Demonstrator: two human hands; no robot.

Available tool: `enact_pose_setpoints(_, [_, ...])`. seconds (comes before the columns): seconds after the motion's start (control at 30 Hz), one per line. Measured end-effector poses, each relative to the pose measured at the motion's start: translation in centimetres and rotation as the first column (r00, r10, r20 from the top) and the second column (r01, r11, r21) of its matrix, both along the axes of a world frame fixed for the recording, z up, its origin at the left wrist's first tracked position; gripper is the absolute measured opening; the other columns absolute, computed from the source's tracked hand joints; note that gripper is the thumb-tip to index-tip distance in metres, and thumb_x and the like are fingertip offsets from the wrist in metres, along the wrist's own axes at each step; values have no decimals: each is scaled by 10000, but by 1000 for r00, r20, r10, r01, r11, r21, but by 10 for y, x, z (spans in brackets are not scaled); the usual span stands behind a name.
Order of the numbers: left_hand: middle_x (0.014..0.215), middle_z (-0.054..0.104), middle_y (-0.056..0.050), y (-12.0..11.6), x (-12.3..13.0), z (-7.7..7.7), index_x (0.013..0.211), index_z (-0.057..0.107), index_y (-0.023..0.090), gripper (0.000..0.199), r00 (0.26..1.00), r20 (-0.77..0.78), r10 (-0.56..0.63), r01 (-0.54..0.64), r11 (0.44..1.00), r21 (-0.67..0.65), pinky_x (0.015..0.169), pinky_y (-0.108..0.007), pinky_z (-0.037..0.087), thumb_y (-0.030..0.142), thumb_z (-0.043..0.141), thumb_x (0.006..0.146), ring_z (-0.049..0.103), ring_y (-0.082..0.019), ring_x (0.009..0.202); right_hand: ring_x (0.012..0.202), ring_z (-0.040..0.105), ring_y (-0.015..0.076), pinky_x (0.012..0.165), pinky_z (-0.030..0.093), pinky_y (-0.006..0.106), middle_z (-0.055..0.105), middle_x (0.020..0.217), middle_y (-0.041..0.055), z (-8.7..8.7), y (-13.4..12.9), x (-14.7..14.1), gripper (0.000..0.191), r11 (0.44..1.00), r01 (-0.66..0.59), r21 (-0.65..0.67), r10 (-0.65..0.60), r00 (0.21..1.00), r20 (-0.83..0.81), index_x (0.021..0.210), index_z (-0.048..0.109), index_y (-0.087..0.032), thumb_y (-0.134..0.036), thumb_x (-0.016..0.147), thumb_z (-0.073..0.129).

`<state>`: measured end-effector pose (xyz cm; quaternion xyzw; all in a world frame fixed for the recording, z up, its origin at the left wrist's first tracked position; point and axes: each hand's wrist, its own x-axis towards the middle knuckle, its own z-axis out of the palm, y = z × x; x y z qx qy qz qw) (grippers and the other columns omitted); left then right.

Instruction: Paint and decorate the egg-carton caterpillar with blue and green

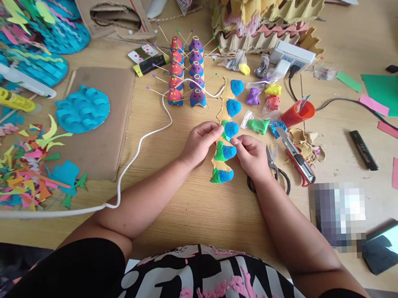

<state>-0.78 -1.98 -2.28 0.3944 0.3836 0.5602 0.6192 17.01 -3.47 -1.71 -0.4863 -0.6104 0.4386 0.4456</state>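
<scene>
Between my hands is a strip of egg carton [229,87], its row of cups covered with blue clay [233,108]. Green clay [219,151] also covers the near cups on their left side. My left hand [201,143] pinches the strip's left edge at the middle cup, thumb by the green clay. From the other side, my right hand [252,153] grips the strip's right edge near the same cup, fingers curled. Black-handled scissors [272,163] lie partly under my right wrist. Bagged green clay [258,125] rests just beyond that hand.
Two finished-looking rows of red figures [174,95] and purple figures [197,97] stand behind. A white cable [139,145] crosses the table on the left. To the right are a utility knife [295,155], a red cup [298,113] and a power strip [292,52]. Paper scraps [25,178] cover the left.
</scene>
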Motion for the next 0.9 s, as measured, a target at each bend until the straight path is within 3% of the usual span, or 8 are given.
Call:
enact_pose_setpoints(0.13, [680, 618, 15, 0, 3, 8, 677, 699, 197, 529, 999, 34, 31, -29, 999, -37, 660, -265, 449, 640, 973, 762, 537, -111, 659, 604, 482, 128, 597, 402, 307, 581, 637, -15, 1, -3, -1, 624, 989, 57, 136, -68, 995, 78, 703, 663, -220, -780, 979, 693])
enact_pose_setpoints(0.27, [640, 578, 25, -1, 4, 14, 652, 680, 189, 562, 999, 33, 34, -32, 998, -48, 608, -260, 407, 649, 996, 712, 483, -94, 614, 606, 489, 140, 631, 400, 331, 561, 615, -20, 1, -5, 1, 529, 932, 125, 340, -187, 970, 157, 720, 670, -227, -627, 1066, 665])
enact_pose_setpoints(0.37, [630, 555, 24, -1, 4, 15, 628, 651, 187, 595, 999, 15, 39, -38, 998, -47, 596, -262, 388, 662, 1006, 678, 476, -97, 617, 598, 492, 141, 626, 385, 334, 555, 600, -21, -1, -4, 1, 470, 895, 81, 438, -185, 962, 200, 735, 698, -226, -533, 1088, 669])
enact_pose_setpoints(0.7, [624, 473, 28, -5, -1, 22, 604, 538, 194, 565, 999, -51, 19, -21, 999, -43, 581, -268, 359, 543, 949, 773, 411, -98, 616, 598, 519, 152, 637, 413, 347, 579, 618, -4, -4, -3, 2, 449, 892, -30, 451, -111, 953, 282, 775, 760, -223, -533, 1088, 674])
enact_pose_setpoints(0.9, [628, 447, 36, -6, -3, 22, 626, 508, 195, 625, 999, -35, 1, -2, 999, -49, 577, -264, 358, 609, 942, 803, 408, -86, 599, 609, 519, 156, 653, 407, 359, 619, 642, 5, -6, -2, 2, 430, 849, -54, 526, -173, 912, 372, 751, 747, -227, -511, 1072, 713])
